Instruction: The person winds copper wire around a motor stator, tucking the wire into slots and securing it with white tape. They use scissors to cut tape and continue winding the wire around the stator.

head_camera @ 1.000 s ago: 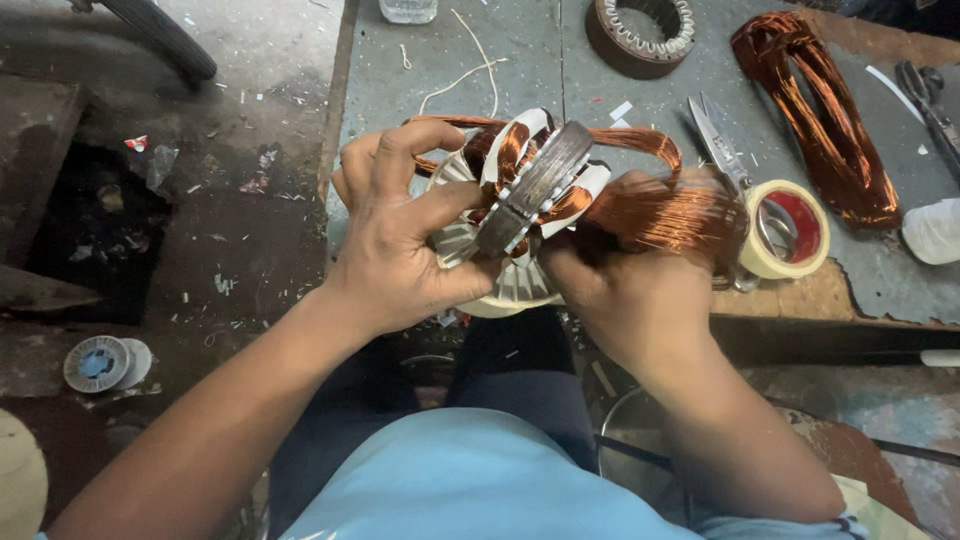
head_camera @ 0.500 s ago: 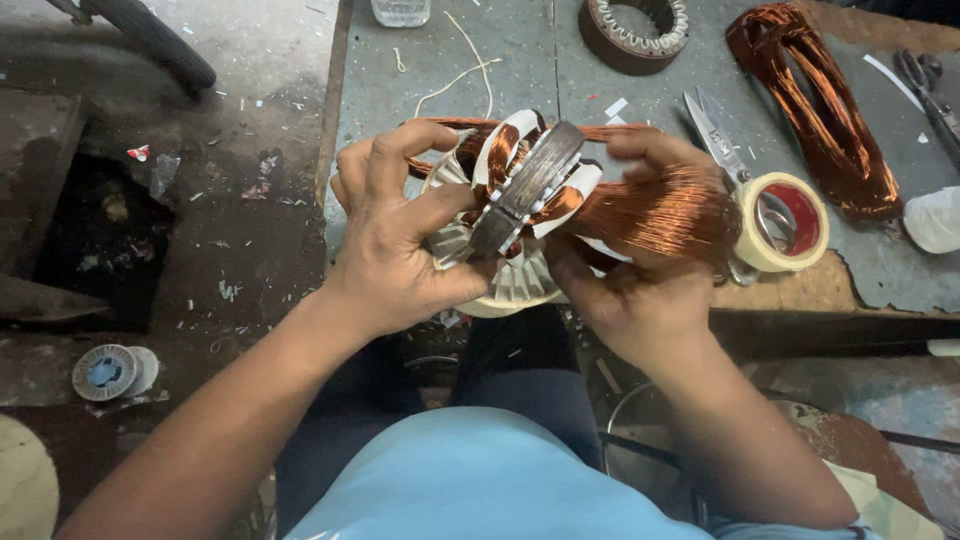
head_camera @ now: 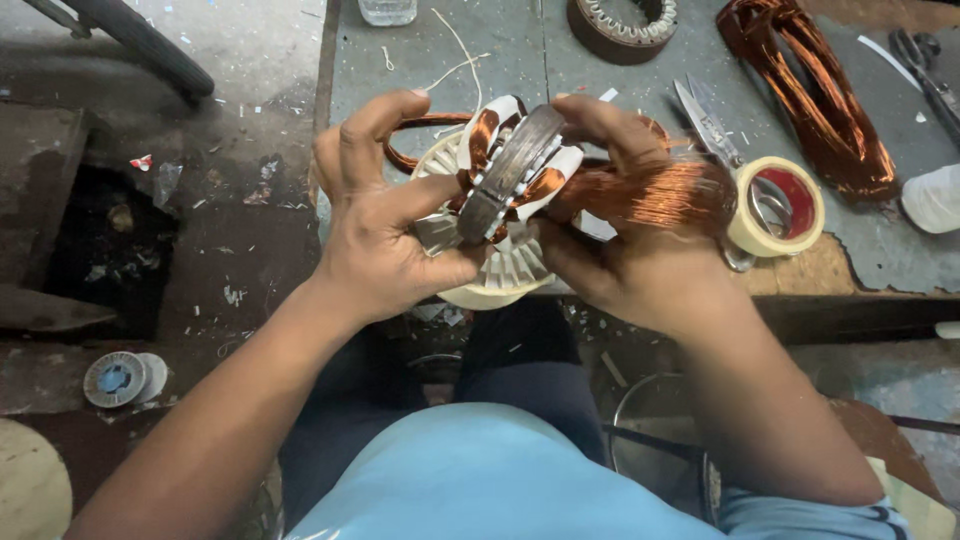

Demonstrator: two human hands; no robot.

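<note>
My left hand [head_camera: 385, 225] grips a round metal motor stator [head_camera: 510, 175] with white slot insulation, held on edge above the table's front edge. My right hand [head_camera: 625, 250] holds the stator's other side, its fingers wrapped around a bundle of copper wire coil [head_camera: 655, 190] that runs into the stator. A white ribbed disc [head_camera: 500, 270] lies under the stator, between my hands.
On the grey table [head_camera: 430, 70] lie a tape roll [head_camera: 785, 205], scissors [head_camera: 710, 120], a large copper coil [head_camera: 820, 95] and another stator ring [head_camera: 620, 25] at the back. A white object [head_camera: 930, 198] sits at the right edge. A small spool [head_camera: 115, 378] lies on the floor at left.
The copper bundle in my right hand has been pulled tighter against the stator. Both hands stay on it with little movement.
</note>
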